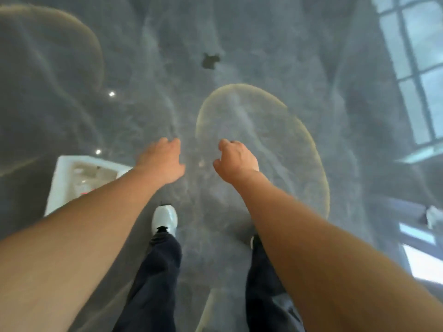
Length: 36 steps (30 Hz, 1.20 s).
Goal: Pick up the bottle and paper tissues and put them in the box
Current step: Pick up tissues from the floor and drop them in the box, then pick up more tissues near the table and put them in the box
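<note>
Both empty: left hand (161,161) and right hand (236,161) loosely curled over floor (239,56). White box (62,173) by left arm. Bottle, tissues unseen; handling unjudgeable.

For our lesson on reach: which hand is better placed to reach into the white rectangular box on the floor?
Left, probably. The white rectangular box lies beside the left hand, partly under that forearm; the right hand is farther away.

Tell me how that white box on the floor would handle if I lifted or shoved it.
The white box has thick, foam-like walls, so probably light and stiff. The glossy floor suggests it would slide easily. Contents are blurred, so added weight is uncertain.
</note>
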### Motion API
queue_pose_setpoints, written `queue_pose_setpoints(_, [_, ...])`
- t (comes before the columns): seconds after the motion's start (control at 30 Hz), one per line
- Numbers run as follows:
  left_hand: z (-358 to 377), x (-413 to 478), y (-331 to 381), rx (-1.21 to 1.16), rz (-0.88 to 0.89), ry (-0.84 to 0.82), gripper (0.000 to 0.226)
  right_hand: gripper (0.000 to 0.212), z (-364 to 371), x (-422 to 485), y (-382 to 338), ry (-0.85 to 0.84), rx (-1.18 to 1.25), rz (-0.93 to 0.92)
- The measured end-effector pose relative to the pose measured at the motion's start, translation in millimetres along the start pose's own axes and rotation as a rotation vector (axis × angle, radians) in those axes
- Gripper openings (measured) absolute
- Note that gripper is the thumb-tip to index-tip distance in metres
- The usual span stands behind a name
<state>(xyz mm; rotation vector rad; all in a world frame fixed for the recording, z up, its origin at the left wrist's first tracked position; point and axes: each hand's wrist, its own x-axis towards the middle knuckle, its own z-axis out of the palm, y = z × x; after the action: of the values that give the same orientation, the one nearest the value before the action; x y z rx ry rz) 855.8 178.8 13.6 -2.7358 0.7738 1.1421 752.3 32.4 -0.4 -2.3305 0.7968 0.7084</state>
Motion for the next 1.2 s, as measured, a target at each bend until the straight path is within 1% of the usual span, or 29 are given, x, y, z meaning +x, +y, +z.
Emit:
queue_pose_setpoints(0.13, [6,7,154,0.176,0.176,-0.048,0.035,0.030,-66,-39,155,0.097,0.088,0.170])
queue_pose_setpoints(0.3, [21,-19,353,0.346,0.430,-0.092,0.030,0.021,-125,-127,328,0.231,0.205,0.426])
queue_pose_setpoints(0.4, [21,-58,460,0.391,0.554,-0.116,0.025,0.016,-160,-195,399,0.294,0.266,0.565])
queue_pose_setpoints(0.57, [9,-130,597,0.408,0.728,-0.155,0.024,0.022,-210,-297,470,0.371,0.384,0.752])
queue_pose_setpoints(0.67, [5,-153,640,0.482,0.787,-0.167,0.026,0.026,-222,-325,487,0.388,0.469,0.830])
queue_pose_setpoints(0.77, [3,-165,684,0.587,0.867,-0.198,0.028,0.028,-236,-348,514,0.368,0.562,0.921])
queue_pose_setpoints(0.87, [-5,-166,732,0.678,0.935,-0.207,0.029,0.027,-256,-364,548,0.356,0.587,1.014])
queue_pose_setpoints(1.0, [-19,-158,791,0.727,1.001,-0.206,0.028,0.029,-281,-372,594,0.392,0.709,1.129])
queue_pose_setpoints(1.1, [-24,-149,837,0.809,1.015,-0.202,0.028,0.031,-294,-377,628,0.428,0.778,1.165])
queue_pose_setpoints(1.2, [-7,-143,887,0.855,0.982,-0.222,0.027,0.033,-294,-385,662,0.435,0.835,1.167])
